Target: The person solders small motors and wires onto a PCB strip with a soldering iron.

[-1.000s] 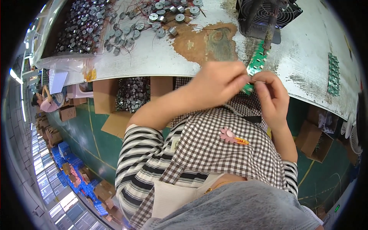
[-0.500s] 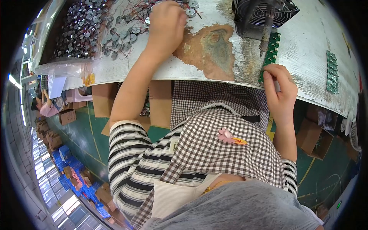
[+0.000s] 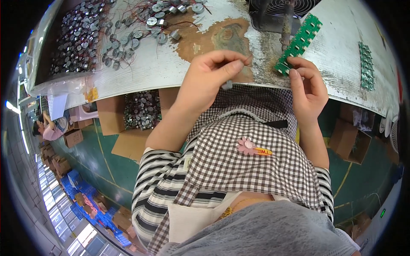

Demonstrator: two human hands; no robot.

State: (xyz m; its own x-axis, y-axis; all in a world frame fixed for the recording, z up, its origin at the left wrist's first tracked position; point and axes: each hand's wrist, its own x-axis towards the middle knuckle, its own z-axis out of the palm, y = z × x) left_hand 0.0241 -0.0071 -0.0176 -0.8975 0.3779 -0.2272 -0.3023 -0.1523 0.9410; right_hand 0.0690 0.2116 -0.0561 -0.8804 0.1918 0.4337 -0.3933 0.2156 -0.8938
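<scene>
My left hand (image 3: 205, 79) is closed over the bench's front edge, its thumb and forefinger pinched together. A small silver motor (image 3: 227, 85) pokes out beneath its fingers, and thin wire ends seem to show at the fingertips. My right hand (image 3: 309, 87) grips the lower end of a long green circuit board strip (image 3: 301, 38) between thumb and fingers. The strip is tilted up to the right and carries a row of small pale metal parts. Just left of it, the metal soldering iron (image 3: 287, 30) points down toward the bench.
Loose motors with red wires (image 3: 128, 42) lie on the worn white bench (image 3: 171, 79), beside a large pile in a plastic-lined box (image 3: 40, 81). A black fan (image 3: 265, 21) stands at the back. Another green board (image 3: 366, 66) lies at right. Cardboard boxes (image 3: 109, 113) sit below.
My left hand has come back from the loose motors toward the board, now with a motor in it. My right hand has lifted and tilted the green strip.
</scene>
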